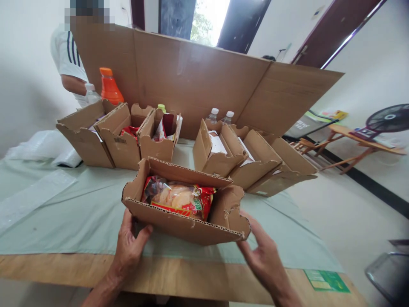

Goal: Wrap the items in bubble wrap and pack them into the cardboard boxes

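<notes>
A small open cardboard box [179, 221] sits near the table's front edge with a red and clear snack bag [179, 198] lying inside. My left hand [129, 245] grips the box's near left corner, thumb against the front wall. My right hand [262, 253] is by the box's near right corner, fingers spread and touching or almost touching the cardboard.
Several similar cardboard boxes [121, 140] stand in a row behind, some with snacks and water bottles [212, 115]. A tall cardboard sheet [198, 81] stands at the back, with an orange bottle [109, 87]. Another person [68, 64] stands at far left. A fan [388, 119] is at right.
</notes>
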Tool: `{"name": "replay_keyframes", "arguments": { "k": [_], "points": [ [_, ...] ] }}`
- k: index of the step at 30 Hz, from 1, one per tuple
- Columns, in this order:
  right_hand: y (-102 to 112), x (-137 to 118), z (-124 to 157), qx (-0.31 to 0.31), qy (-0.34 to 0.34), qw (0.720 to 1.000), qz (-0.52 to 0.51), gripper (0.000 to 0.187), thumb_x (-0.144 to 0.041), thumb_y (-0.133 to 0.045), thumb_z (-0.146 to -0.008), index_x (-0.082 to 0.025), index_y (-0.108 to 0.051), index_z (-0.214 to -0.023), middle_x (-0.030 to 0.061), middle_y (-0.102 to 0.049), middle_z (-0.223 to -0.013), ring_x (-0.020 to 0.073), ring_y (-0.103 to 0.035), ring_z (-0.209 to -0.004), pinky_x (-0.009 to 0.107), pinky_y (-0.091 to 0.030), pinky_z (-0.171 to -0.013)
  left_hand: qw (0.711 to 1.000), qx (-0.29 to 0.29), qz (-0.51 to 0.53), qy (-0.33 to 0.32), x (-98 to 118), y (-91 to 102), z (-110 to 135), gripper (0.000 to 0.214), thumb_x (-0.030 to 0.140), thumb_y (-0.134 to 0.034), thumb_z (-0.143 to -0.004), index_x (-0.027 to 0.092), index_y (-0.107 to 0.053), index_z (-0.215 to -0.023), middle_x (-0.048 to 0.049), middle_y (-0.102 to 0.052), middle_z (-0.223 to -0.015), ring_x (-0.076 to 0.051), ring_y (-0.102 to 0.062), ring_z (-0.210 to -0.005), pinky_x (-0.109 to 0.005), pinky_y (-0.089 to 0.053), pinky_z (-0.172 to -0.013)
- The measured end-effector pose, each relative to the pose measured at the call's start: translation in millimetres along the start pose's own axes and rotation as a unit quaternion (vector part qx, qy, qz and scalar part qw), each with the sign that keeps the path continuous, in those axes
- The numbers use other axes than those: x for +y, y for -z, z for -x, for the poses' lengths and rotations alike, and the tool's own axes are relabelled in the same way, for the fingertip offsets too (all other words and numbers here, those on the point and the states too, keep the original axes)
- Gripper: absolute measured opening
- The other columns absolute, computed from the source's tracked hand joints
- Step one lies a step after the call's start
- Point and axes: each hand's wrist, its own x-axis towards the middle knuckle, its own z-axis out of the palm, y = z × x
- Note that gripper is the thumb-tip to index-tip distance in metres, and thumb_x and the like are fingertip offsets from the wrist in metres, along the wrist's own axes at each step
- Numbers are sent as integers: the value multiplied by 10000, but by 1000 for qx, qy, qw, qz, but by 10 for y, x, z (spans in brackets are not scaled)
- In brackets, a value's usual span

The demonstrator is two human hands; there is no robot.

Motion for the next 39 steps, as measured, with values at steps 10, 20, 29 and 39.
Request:
{"name": "replay_keyframes", "arguments": {
  "k": [10,20,29,39],
  "points": [
    [234,105,-1820,-12,161,953,256,460,-287,-691,-888,-223,-655,-1342,130,-708,-1366,383,-527,-1392,596,-387,-1097,1000,2,11,-3,-60,-28,13,575,425,-752,-826,210,-563,-1325,-68,-666,-1184,-272,-633,-1098,-348,-522,-924],
    [205,45,-2146,-130,116,937,303,165,-163,-666,-905,-212,-820,-936,99,-814,-1044,358,-567,-1332,504,-462,-970,999,-17,7,27,-106,9,10,639,429,-787,-793,203,-562,-1348,-86,-671,-1229,-300,-641,-1160,-381,-535,-983],
    [165,-64,-2101,-107,107,930,335,149,-167,-670,-904,-186,-809,-856,125,-804,-977,326,-614,-1245,428,-543,-918,1000,1,-17,16,-95,-17,8,607,469,-765,-793,202,-582,-1307,-72,-682,-1120,-298,-648,-1086,-381,-531,-935],
    [421,17,-1216,70,125,977,158,256,-294,-630,-957,-219,-712,-1188,110,-740,-1291,324,-648,-1267,539,-471,-1082,1000,-2,-4,-17,-70,34,-5,503,404,-768,-804,216,-595,-1238,-54,-666,-1083,-244,-631,-999,-333,-507,-863]
  ]
}}
